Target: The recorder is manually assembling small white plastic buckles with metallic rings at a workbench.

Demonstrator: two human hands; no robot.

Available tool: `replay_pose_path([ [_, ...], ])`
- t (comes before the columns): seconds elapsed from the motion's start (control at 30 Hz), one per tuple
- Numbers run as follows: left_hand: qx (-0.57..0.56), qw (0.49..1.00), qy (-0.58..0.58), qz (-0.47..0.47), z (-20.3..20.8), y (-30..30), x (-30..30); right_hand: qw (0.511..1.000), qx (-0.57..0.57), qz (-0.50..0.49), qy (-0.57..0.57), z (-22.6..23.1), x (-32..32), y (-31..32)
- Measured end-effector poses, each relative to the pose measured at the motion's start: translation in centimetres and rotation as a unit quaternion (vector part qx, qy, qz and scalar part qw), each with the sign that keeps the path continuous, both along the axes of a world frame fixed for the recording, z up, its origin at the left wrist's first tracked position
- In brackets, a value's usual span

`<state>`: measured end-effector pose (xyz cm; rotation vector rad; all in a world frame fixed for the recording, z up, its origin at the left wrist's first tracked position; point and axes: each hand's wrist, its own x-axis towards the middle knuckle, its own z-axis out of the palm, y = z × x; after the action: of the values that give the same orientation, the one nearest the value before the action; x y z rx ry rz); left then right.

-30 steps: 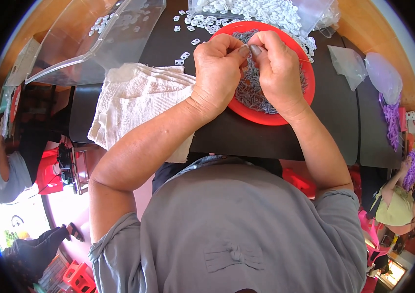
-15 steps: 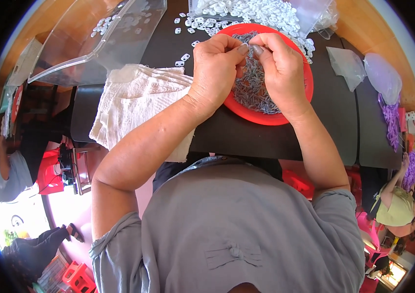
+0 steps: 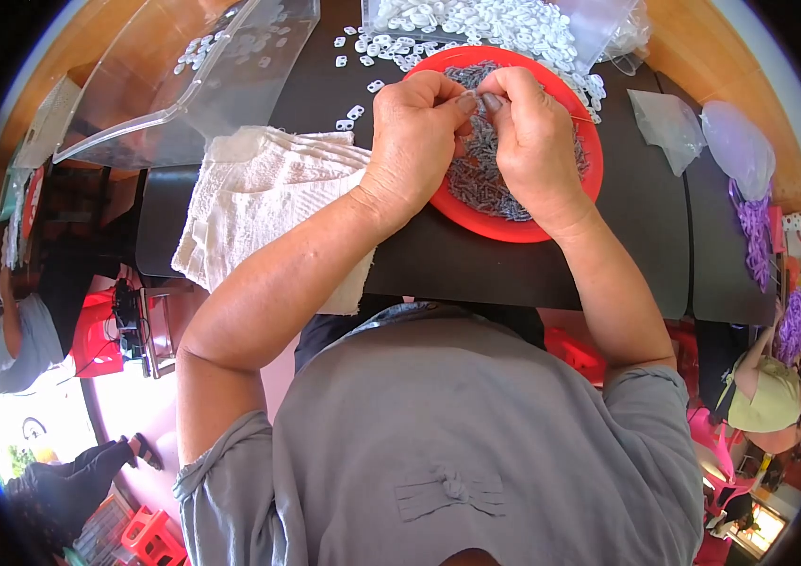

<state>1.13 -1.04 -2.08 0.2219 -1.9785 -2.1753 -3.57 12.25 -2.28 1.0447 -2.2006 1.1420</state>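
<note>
Your left hand [image 3: 419,132] and right hand [image 3: 539,141] pinch, fingertips nearly meeting, what seems 1 small pale piece [image 3: 478,92], too covered to identify, above the red bowl [image 3: 504,229]; loosening either grip could drop it among the grey pieces [image 3: 485,184].

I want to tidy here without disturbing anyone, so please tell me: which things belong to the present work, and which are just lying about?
Seemingly in use:
red bowl
grey pieces inside it
left hand and right hand, over the bowl
perhaps the white pieces beside it

Probably just lying about:
white cloth, left of the bowl
translucent bag, right of it
</note>
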Motion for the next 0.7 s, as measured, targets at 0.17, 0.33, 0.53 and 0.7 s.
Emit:
replay_pose_path([
  [0.17, 0.009, 1.0, 0.01, 0.024, 0.0, 0.2, 0.1, 1.0, -0.007, 0.0, 0.002, -0.2, 0.2, -0.2],
  [0.33, -0.007, 0.999, 0.039, 0.024, -0.7, 0.2, -0.2, 1.0, -0.019, 0.007, -0.021, -0.2, 0.4, -0.5],
  [0.53, 0.029, 0.997, 0.063, 0.043, -1.0, 0.4, -0.3, 0.999, -0.041, 0.004, 0.005, -0.6, 0.6, -1.2],
  [0.7, 0.005, 0.995, 0.088, 0.051, -2.0, 0.4, -1.0, 0.996, -0.037, 0.013, -0.08, -0.2, -0.2, 0.1],
])
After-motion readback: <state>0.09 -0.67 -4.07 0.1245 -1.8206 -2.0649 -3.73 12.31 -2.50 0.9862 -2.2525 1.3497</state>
